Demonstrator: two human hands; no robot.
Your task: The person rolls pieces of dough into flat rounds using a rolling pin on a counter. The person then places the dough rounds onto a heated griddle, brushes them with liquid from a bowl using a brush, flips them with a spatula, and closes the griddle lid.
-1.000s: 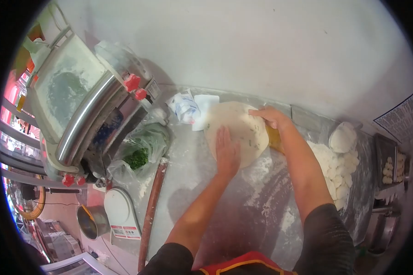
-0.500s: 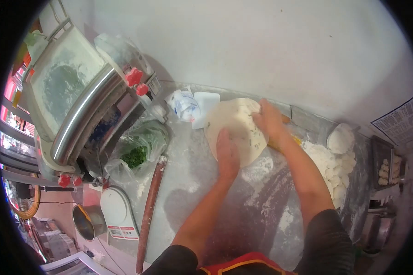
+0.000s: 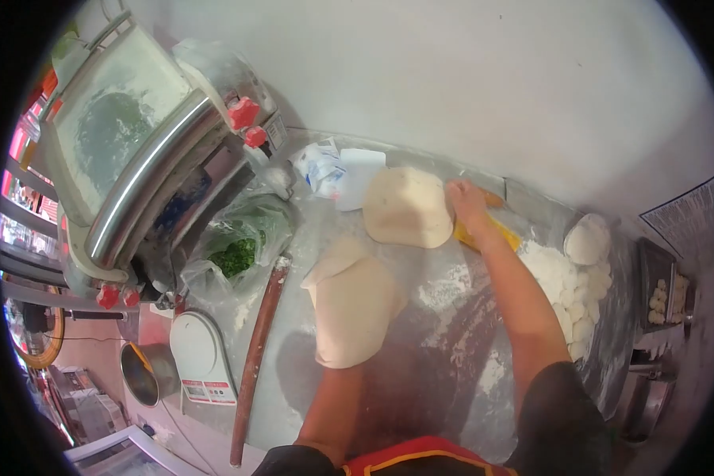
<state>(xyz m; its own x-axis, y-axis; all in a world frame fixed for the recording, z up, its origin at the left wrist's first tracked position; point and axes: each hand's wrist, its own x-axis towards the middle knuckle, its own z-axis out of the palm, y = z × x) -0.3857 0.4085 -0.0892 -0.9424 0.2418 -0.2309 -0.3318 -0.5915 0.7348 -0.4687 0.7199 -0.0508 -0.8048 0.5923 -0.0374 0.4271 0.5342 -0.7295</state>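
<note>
A machine with a steel roller (image 3: pixel 151 174) and red knobs (image 3: pixel 243 113) stands at left, above a metal pot (image 3: pixel 147 377) and a white scale (image 3: pixel 202 357). Chopped greens (image 3: pixel 234 255) sit in a clear plastic bag (image 3: pixel 267 224) beside a reddish-brown rod (image 3: pixel 260 361), which lies on the floured metal surface (image 3: pixel 444 357).

At center, a draped dough sheet (image 3: pixel 355 309) hangs over the left hand (image 3: pixel 343 378), covering the fingers; whether they are spread or closed cannot be told. Beyond it, a crumpled packet (image 3: pixel 320 168) and a white sheet (image 3: pixel 361 176) lie beside a flat dough sheet (image 3: pixel 408 210) resting on the surface.

The right hand (image 3: pixel 466 205), fingers bent and drawn together, is at that sheet's right edge, near a yellow object (image 3: pixel 488 236); whether it pinches the dough cannot be told. At right, pale dough pieces (image 3: pixel 583 305) lie heaped beside white flour (image 3: pixel 541 266), near a tray (image 3: pixel 657 278) holding small pale pieces (image 3: pixel 658 301).
</note>
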